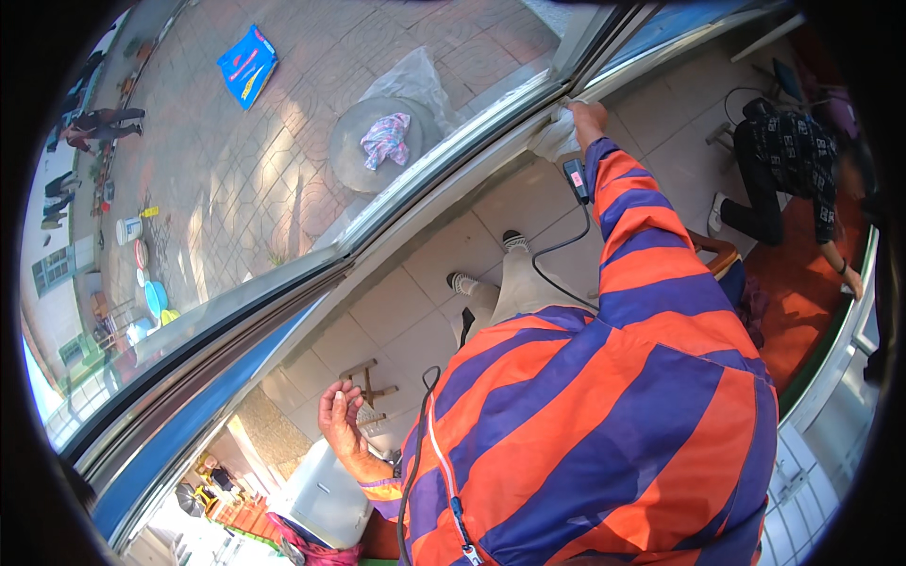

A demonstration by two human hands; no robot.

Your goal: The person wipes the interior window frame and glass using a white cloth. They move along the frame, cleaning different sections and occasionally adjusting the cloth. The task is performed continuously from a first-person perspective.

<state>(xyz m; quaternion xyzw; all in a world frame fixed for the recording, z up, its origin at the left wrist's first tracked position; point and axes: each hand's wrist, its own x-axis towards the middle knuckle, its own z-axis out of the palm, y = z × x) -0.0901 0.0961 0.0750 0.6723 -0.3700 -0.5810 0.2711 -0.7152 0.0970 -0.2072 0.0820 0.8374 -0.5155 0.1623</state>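
Observation:
My right hand [590, 120] is stretched out to the window frame, its fingers closed on a bunched white cloth [556, 136]. The cloth lies against the pale sill [488, 164] below the sliding track [453, 173]. A small black device [576, 181] on a black cable hangs near my right wrist. My left hand [342, 417] is raised at my left side, fingers loosely bent and holding nothing visible. Beyond it, lower down, a small wooden folding stool [369, 389] stands on the tiles.
Through the window, a checked cloth [386, 140] lies on a round slab [347, 159], and a blue bag [248, 67] on the paving. At right, a person [786, 156] bends over a red surface [793, 283]. A white box-shaped object [325, 495] stands lower left.

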